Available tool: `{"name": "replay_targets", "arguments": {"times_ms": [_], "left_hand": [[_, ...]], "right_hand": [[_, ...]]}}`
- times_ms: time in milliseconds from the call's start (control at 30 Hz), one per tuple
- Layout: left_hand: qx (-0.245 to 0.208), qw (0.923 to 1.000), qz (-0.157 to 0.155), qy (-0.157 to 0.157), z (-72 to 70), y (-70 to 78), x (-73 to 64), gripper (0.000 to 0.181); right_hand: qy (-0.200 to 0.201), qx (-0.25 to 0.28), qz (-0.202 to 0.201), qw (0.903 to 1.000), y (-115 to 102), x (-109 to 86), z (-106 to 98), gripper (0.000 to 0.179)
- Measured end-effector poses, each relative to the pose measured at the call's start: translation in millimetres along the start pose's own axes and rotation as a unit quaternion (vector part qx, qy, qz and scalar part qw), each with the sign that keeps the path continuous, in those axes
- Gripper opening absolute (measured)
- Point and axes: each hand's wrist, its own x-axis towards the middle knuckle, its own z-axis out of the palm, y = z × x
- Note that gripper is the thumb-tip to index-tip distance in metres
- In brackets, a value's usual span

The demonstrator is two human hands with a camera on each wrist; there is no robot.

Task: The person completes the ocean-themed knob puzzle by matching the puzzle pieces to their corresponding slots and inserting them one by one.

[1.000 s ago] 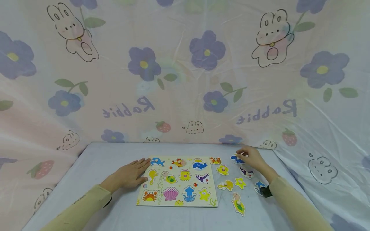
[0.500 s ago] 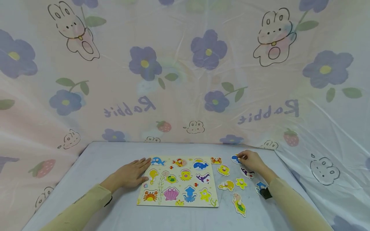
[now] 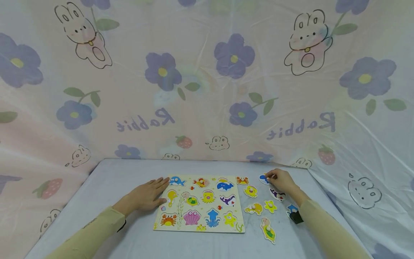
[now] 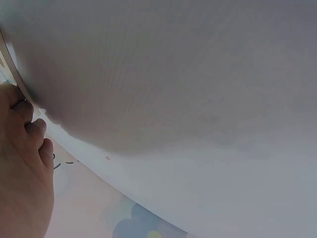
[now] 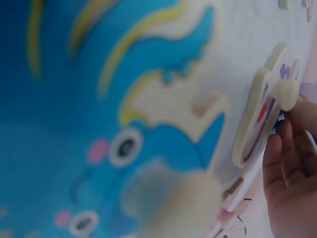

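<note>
My left hand (image 3: 147, 196) lies flat with spread fingers on the left edge of a wooden sea-animal puzzle board (image 3: 240, 212). In the left wrist view, fingers of this hand (image 4: 25, 148) reach the board's edge. At the upper right of the table, my right hand (image 3: 284, 182) pinches a blue whale puzzle piece (image 3: 263, 178) by its top with thumb and fingertips. Just below that hand lies a dark purple whale piece (image 3: 277, 194). In the right wrist view, that piece (image 5: 252, 121) stands beside the hand (image 5: 292, 168), which covers the blue whale.
Loose knobbed pieces lie right of the board: a crab (image 3: 242, 180), an octopus (image 3: 250, 191), a seahorse (image 3: 254, 208), a starfish (image 3: 270, 206), a turtle (image 3: 268, 231) and a blue squid (image 3: 292, 208) under the right wrist. A light-blue whale (image 3: 176, 181) and fish (image 3: 201, 182) with knobs sit in the board.
My right hand has lowered slightly and its thumb and fingers have closed on the blue whale piece. My left hand stays on the board.
</note>
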Motion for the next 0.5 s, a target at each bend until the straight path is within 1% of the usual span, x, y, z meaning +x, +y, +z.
{"name": "replay_targets", "arguments": {"times_ms": [333, 500], "left_hand": [[0.005, 1.0, -0.001, 0.001, -0.2, 1.1, -0.3, 0.078], [0.007, 1.0, 0.001, 0.003, 0.5, 0.8, -0.2, 0.077]], "right_hand": [[0.007, 0.001, 0.0, 1.0, 2.1, 0.4, 1.0, 0.014], [0.021, -0.005, -0.018, 0.9996, 3.4, 0.3, 2.6, 0.013]]}}
